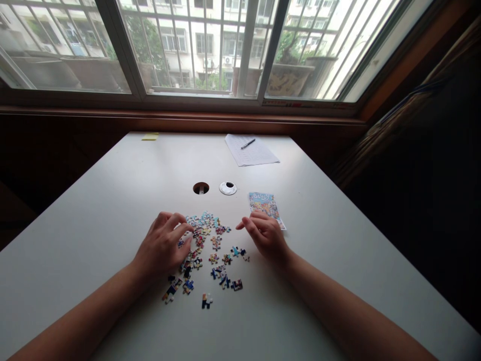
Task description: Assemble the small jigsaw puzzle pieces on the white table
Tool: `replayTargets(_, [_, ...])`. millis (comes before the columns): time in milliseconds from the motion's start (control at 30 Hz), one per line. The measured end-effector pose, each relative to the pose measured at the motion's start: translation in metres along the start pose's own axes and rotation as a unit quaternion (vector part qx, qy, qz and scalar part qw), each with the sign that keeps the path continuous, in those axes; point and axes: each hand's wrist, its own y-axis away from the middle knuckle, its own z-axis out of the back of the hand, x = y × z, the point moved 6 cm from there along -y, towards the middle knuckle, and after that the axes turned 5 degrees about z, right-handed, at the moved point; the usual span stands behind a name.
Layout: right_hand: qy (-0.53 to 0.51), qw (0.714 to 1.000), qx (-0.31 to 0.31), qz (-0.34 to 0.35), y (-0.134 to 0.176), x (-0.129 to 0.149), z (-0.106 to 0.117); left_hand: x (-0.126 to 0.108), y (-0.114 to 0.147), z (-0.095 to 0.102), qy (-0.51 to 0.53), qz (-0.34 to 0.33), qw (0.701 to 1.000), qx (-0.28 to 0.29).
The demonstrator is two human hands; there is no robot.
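Observation:
A pile of small colourful jigsaw pieces (206, 219) lies on the white table in front of me. My left hand (164, 244) is at the pile's left side, fingers curved and thumb apart from the index finger; its fingertips are close to or touching pieces. To the right of the pile, my right hand (265, 234) hovers with its index finger stretched toward the pieces and its other fingers curled, with nothing visible in it. Nearer to me are a few joined dark blue pieces (221, 275) and a single white, black and orange piece (206, 301). A picture card (263, 203) lies partly behind my right hand.
Toward the far edge of the white table (180, 155) lie paper sheets (250, 153) with a pen (248, 144) and a yellow sticky note (150, 136). A round cable hole (201, 188) and its loose cover (228, 188) are mid-table. A barred window stands behind.

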Motion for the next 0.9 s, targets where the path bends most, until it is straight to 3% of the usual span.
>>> replayTargets(333, [0.006, 1.0, 0.001, 0.009, 0.0, 0.001, -0.001, 0.002, 0.001, -0.004, -0.009, 0.009, 1.0, 0.024])
replayTargets(900, [0.095, 0.978, 0.089, 0.166, 0.006, 0.029, -0.014, 0.008, -0.002, -0.006, 0.006, 0.036, 0.998, 0.06])
